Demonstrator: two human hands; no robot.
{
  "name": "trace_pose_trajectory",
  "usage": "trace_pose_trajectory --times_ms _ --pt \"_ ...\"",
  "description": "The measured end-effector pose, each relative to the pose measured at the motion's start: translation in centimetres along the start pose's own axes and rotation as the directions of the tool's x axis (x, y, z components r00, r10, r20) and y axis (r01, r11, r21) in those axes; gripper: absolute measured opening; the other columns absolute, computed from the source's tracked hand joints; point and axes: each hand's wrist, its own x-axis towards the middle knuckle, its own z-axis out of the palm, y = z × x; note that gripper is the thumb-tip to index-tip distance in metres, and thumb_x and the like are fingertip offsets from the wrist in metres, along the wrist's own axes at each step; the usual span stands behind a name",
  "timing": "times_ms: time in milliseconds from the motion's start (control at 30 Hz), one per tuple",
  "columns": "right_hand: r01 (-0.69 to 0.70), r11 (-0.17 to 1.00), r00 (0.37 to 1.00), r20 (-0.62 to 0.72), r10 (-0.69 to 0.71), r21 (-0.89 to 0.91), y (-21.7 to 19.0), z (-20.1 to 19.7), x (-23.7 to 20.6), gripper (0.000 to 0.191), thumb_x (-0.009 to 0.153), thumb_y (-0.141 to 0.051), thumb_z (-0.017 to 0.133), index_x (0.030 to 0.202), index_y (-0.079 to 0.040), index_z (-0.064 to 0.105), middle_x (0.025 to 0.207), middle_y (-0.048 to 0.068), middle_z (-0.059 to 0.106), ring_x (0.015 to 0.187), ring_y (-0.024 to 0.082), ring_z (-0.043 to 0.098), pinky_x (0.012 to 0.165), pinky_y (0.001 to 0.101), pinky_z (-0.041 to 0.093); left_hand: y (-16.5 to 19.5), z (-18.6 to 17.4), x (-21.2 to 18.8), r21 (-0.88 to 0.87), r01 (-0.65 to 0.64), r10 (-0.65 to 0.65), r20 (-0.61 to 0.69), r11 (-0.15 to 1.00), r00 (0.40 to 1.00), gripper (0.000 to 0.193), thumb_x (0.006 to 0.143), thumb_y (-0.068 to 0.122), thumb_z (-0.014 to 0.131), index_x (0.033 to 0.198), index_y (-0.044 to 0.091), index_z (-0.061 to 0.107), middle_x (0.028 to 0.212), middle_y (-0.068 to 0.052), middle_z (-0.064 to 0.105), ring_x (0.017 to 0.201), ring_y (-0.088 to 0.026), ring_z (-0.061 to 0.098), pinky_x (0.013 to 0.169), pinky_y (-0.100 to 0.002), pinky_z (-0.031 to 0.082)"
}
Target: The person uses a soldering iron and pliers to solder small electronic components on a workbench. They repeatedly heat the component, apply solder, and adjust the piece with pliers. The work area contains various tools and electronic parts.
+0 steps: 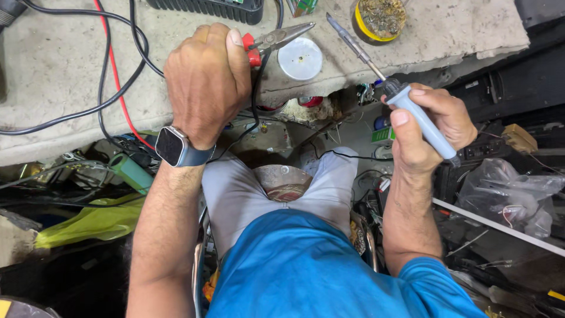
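Gripping red-handled pliers [268,44] at upper centre, left hand [206,76] with fingers clamped round the handles, over the bench [53,76]. Lying just right, a round silver lid [300,59]. Clutching a soldering iron [406,103] at right of frame, right hand [432,126], fingers wrapped tight on its pale grip, tip pointing up-left.

Left hand [206,79] clasps red-handled pliers [273,41]; right hand [432,126] holds a soldering iron [391,88] (tip toward the bench [53,82]).

Plier handles [252,50] hidden in left hand [206,76], black box [206,9] cropped at top
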Motion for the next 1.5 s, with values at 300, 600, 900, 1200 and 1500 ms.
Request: trace_pose_trajectory --times_ms 300,600,900,1200,1500 --pt "0.143 0.965 0.983 0.141 -0.114 -0.219 -0.5 -0.3 0.5 0.026 0.093 -0.006 0.084 0.115 0.000 0.071 0.097 0.016 0.073 0.092 0.022 0.073 0.097 0.0336 0.060 0.0 0.0 -0.2 0.004 -0.022 0.022 -0.013 1.000 1.000 0.026 0.111 0.015 0.049 0.092 0.001 0.062 0.089 -0.019 0.064 0.077 -0.039 0.063 0.069 -0.049 0.050" --pt "0.153 0.953 0.978 0.180 -0.107 -0.261 -0.4 -0.2 0.9 0.026 0.093 -0.008 0.084 0.114 -0.001 0.072 0.095 0.014 0.073 0.091 0.021 0.073 0.100 0.0357 0.061 -0.1 0.1 -0.2 0.005 -0.024 0.024 -0.014 1.000 1.000 0.025 0.111 0.015 0.050 0.094 0.002 0.062 0.090 -0.018 0.063 0.078 -0.039 0.062 0.071 -0.050 0.049" --pt "0.146 0.956 0.978 0.185 -0.100 -0.255 -0.5 0.0 1.0 0.026 0.093 -0.008 0.085 0.115 -0.001 0.071 0.095 0.014 0.073 0.092 0.022 0.073 0.098 0.0352 0.061 -0.4 0.2 -0.3 0.021 -0.024 0.024 -0.001 0.999 1.000 0.025 0.112 0.015 0.052 0.094 0.001 0.061 0.090 -0.018 0.063 0.079 -0.039 0.062 0.071 -0.050 0.048" --pt "0.154 0.953 0.975 0.200 -0.102 -0.261 -0.8 0.2 1.3 0.026 0.092 -0.009 0.084 0.113 0.000 0.071 0.094 0.013 0.073 0.088 0.021 0.072 0.097 0.0352 0.061 -0.4 0.2 -0.4 0.043 -0.028 0.029 -0.009 0.999 1.000 0.024 0.111 0.016 0.053 0.093 0.002 0.061 0.090 -0.017 0.063 0.080 -0.038 0.063 0.070 -0.049 0.049" --pt "0.158 0.952 0.972 0.214 -0.102 -0.263 -1.0 0.5 1.3 0.026 0.093 -0.008 0.085 0.114 0.000 0.071 0.094 0.014 0.073 0.089 0.022 0.073 0.095 0.0341 0.061 -0.5 0.2 -0.6 0.041 -0.040 0.040 -0.012 0.998 0.999 0.024 0.112 0.016 0.054 0.093 0.002 0.061 0.091 -0.017 0.062 0.081 -0.038 0.063 0.070 -0.050 0.049"
